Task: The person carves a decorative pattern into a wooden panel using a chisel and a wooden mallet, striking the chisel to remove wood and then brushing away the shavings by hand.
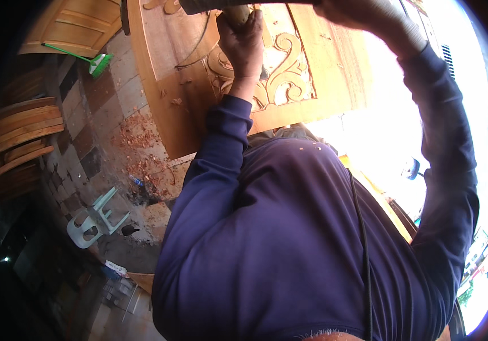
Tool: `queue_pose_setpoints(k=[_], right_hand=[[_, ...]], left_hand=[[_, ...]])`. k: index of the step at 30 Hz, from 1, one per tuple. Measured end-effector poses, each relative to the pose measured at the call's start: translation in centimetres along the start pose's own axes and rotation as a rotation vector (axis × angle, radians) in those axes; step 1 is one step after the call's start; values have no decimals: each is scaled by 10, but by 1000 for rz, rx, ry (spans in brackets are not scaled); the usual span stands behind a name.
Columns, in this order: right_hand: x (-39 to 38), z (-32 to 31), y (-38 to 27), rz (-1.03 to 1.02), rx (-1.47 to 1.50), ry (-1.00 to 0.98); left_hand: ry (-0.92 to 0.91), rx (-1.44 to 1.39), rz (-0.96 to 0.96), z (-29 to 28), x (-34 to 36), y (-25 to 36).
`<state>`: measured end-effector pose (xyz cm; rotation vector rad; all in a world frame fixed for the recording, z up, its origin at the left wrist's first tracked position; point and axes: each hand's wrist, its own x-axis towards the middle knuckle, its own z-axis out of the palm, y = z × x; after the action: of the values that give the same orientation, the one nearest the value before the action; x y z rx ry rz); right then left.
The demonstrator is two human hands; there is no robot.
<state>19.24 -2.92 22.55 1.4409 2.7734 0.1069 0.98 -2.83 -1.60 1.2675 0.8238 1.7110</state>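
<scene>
Over the carved wood panel [298,65], a chisel [236,16] is gripped by the left hand [241,48] and a dark mallet [198,5] is held by the right hand [363,16]. Beside the panel, wood chips [142,136] are scattered.

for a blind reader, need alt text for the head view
A person's left hand grips a wooden-handled tool over a carved wooden panel; the right hand, partly out of frame, holds a dark mallet-like tool. On the floor at left are wood shavings and a pale green chair.

Shavings [177,102] on panel [182,129] (floor [130,94] too)
</scene>
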Motion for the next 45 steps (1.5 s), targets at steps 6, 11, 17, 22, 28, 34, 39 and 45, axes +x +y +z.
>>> queue_pose_setpoints(k=[6, 11, 17, 22, 28, 34, 39, 45], right_hand=[[-19, 17, -20, -110, 141, 189], [-124, 106, -20, 448, 784, 472], [-254, 165, -94, 1177, 1255, 672], [-316, 185, -125, 1269, 1242, 626], [-333, 175, -139, 1295, 1138, 538], [-330, 175, -132, 1318, 1252, 588], [-304, 160, -116, 1263, 1331, 669], [-266, 159, -100, 1253, 1324, 622]], left_hand=[[147, -258, -140, 2, -6, 38], [246, -136, 27, -10, -11, 150], [-438, 536, 195, 25, -55, 124], [-765, 744, 364, 71, -93, 80], [-774, 842, 412, 80, -78, 50], [-737, 847, 291, 79, -78, 45], [-708, 852, 266, 77, -80, 47], [-674, 798, 251, 81, -78, 52]])
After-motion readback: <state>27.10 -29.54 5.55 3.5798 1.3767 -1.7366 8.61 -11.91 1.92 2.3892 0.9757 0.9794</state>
